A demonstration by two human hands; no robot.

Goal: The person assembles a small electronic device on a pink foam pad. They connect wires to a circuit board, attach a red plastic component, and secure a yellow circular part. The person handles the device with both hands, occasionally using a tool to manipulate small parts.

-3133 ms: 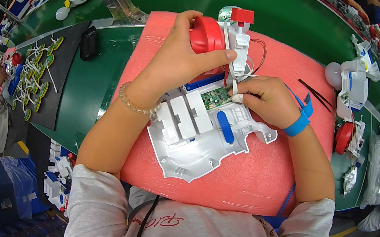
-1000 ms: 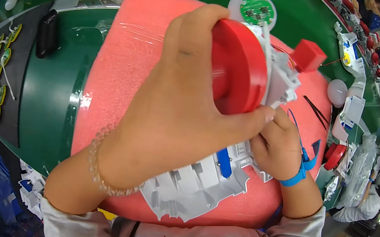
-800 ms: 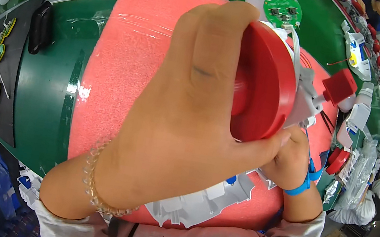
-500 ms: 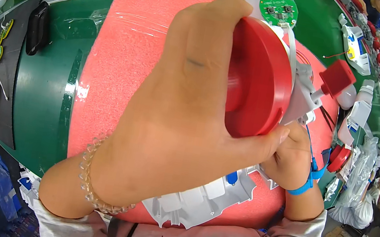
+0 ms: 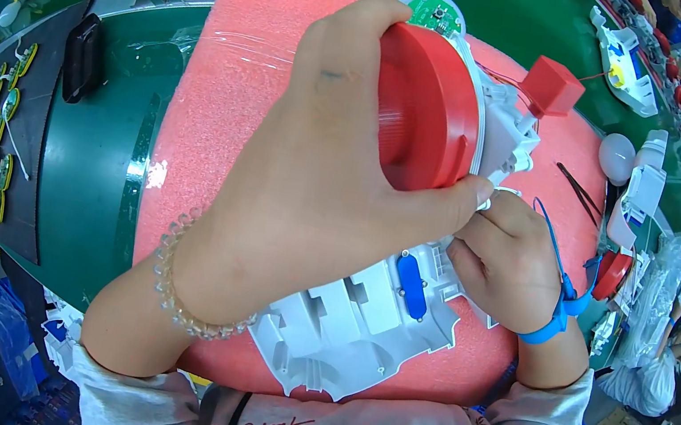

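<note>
My left hand (image 5: pixel 320 173) is spread around a round red plastic cup-like part (image 5: pixel 438 112), thumb at its lower rim and fingers over the top. Against the red part's right side sits a white plastic housing (image 5: pixel 503 127), with a red cube (image 5: pixel 552 88) on a short stem. A round green circuit board (image 5: pixel 435 14) shows behind the red part. Below the housing, my right hand (image 5: pixel 512 264) is closed with its fingertips curled at the housing's lower edge; what they pinch is hidden. Under my left wrist lies a white moulded shell (image 5: pixel 356 332) with a blue oval insert (image 5: pixel 412 286).
Pink foam (image 5: pixel 225 94) covers the work surface. Dark tweezers (image 5: pixel 578 191) lie on its right side. Beyond are a white rounded part (image 5: pixel 616 158) and another red part (image 5: pixel 612 276). At left are a black case (image 5: pixel 82 59) and several small boards on a dark mat (image 5: pixel 40 153).
My left hand and the red part with its housing have shifted left and turned slightly. My right hand has moved a little left. More of the white shell and the tweezers now show.
</note>
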